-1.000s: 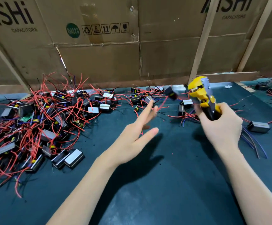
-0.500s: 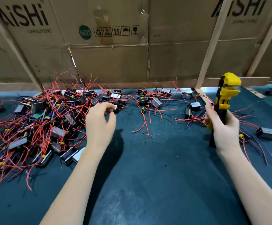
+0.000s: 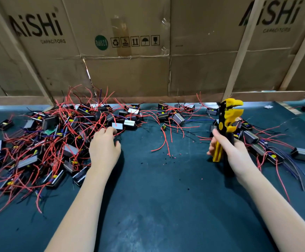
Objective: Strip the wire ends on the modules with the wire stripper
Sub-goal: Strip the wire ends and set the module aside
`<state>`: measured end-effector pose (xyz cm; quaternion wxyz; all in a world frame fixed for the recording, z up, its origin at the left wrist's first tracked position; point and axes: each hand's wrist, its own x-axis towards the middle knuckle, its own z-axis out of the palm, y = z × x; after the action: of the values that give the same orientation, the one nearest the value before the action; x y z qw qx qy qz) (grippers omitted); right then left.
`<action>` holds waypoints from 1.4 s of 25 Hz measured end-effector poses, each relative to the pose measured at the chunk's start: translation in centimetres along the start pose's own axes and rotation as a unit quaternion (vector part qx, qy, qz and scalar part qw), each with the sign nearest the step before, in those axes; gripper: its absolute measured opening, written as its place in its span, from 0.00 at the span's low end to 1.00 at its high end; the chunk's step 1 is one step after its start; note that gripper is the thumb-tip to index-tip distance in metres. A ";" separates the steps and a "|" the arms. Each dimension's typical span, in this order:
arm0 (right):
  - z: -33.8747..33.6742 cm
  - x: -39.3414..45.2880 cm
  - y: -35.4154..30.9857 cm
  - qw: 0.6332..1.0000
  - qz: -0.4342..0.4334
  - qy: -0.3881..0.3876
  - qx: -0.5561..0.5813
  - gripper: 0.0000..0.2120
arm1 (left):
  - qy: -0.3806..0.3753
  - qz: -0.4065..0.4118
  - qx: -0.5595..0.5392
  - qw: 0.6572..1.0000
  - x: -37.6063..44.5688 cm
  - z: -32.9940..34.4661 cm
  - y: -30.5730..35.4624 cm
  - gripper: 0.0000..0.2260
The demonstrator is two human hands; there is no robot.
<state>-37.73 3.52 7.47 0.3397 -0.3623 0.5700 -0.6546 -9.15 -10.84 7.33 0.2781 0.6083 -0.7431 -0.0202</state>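
A big tangle of small black modules with red wires (image 3: 44, 142) covers the left of the dark green mat. My left hand (image 3: 104, 148) reaches into its right edge, seen from the back. Its curled fingertips sit against a module with a pale face (image 3: 117, 125); whether they hold anything is hidden. My right hand (image 3: 228, 150) grips the handles of the yellow and black wire stripper (image 3: 227, 117). The stripper stands upright with its jaws at the top and no wire in them.
More modules with red and blue wires (image 3: 257, 139) lie to the right, behind and beside my right hand. Loose red wires (image 3: 164, 140) and small insulation scraps (image 3: 173, 158) lie in the middle of the mat (image 3: 157, 197). Cardboard sheets (image 3: 130, 70) wall off the back.
My left hand let a module fly off, then swung left and down to the pile's edge. My right hand turned the stripper upright and lowered it.
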 end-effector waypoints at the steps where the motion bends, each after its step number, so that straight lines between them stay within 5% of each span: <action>1: 0.1 0.0 -0.1 1.000 0.002 -0.001 -0.004 0.23 | 0.015 0.002 -0.020 1.000 -0.1 0.0 0.0 0.14; 5: 0.3 -0.2 -0.3 1.000 0.004 0.001 -0.004 0.21 | 0.095 0.083 -0.065 0.990 0.3 -0.4 0.4 0.17; 9: 0.2 -0.1 -0.3 1.000 0.008 0.002 0.005 0.20 | 0.096 0.198 0.020 0.975 1.0 0.1 1.0 0.22; 14: 0.1 0.0 -0.3 1.000 0.020 0.000 -0.002 0.21 | 0.013 0.064 0.115 0.991 1.3 1.2 0.3 0.30; 20: -0.1 0.1 -0.2 1.000 0.015 -0.010 -0.013 0.22 | 0.001 0.033 0.097 0.995 1.4 1.5 0.2 0.35; 35: -0.2 0.1 0.1 1.000 0.012 -0.010 -0.014 0.24 | 0.051 0.061 0.020 0.997 0.8 1.2 -0.2 0.11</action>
<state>-37.96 3.51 7.37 0.3478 -0.3666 0.5803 -0.6387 -9.58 -12.01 6.58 0.3038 0.5677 -0.7639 0.0428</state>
